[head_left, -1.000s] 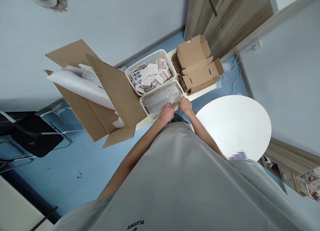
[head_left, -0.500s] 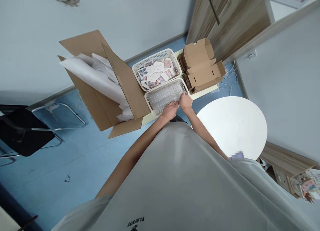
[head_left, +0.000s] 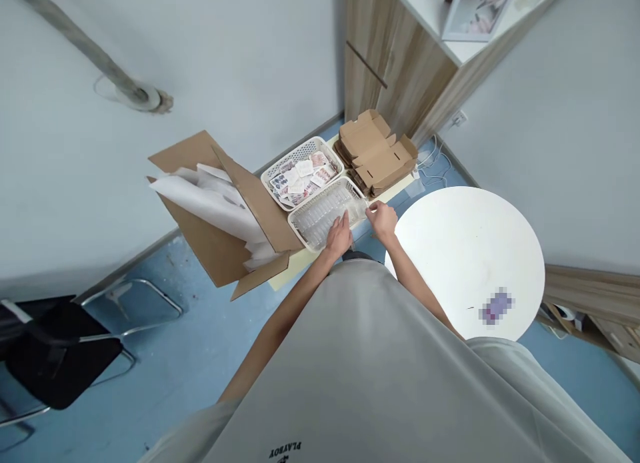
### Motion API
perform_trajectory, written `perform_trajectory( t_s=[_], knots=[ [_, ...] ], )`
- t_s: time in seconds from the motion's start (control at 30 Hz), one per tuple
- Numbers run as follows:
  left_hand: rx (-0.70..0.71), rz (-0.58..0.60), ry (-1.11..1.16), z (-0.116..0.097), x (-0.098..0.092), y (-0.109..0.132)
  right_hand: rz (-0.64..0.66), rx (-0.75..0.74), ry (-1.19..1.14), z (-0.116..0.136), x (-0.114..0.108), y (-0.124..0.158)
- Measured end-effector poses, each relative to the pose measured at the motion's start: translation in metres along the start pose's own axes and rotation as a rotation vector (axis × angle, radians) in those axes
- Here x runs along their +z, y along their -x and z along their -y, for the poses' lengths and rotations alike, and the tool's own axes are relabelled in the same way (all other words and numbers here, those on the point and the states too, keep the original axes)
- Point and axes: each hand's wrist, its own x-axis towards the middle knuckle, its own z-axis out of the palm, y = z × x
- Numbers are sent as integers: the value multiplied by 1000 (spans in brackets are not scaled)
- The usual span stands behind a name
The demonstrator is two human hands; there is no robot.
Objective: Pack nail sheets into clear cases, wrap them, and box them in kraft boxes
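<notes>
A white plastic basket [head_left: 305, 234] holding several clear plastic cases stands on a low pale table. My left hand [head_left: 339, 236] rests inside its near end with fingers laid flat on the cases. A clear plastic case [head_left: 356, 211] is lifted just above the basket's right corner, with my right hand [head_left: 383, 219] pinched on its edge. A second white basket [head_left: 283, 167] behind it holds several small printed cards.
A stack of flat brown cardboard boxes [head_left: 376, 151] lies right of the baskets. An open large carton [head_left: 220, 209] with white paper sheets stands to the left. A round white table [head_left: 470, 256] is at my right, a wooden cabinet [head_left: 390, 69] behind, a black chair [head_left: 55, 356] at far left.
My right hand has pulled back from the basket's rim to the right with a clear case. The head view has risen and tilted, so everything looks smaller and farther.
</notes>
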Motion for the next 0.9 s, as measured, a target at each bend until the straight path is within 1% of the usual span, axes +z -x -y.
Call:
perform_trajectory(
  t_s=[0.07,0.13,0.17,0.23,0.3,0.4,0.5,0.57,0.67,0.8,0.9],
  knots=[
    [31,-96,125,-6,4,3,-57,32,-101,-11,-9,15],
    [22,-159,329,-15,10,5,-107,71,-201,-23,-15,33],
    [-11,-167,455,-20,14,6,-128,92,-257,-29,-17,42],
    [-99,-147,696,-30,24,8,-163,133,-378,-44,-19,62],
    [-168,-113,855,-41,36,13,-199,180,-503,-62,-20,83],
    [-204,-55,930,-56,53,29,-221,284,-675,-92,-16,114],
    [-197,33,956,-69,70,51,-215,380,-797,-119,-8,141],
    [-189,58,974,-75,80,64,-237,399,-832,-134,-3,156],
    [-178,69,995,-84,94,78,-278,387,-849,-149,1,174],
    [-147,78,1055,-100,104,90,-322,379,-846,-163,-9,197],
    [-66,91,1097,-116,102,98,-378,358,-887,-171,-23,214]
  ],
)
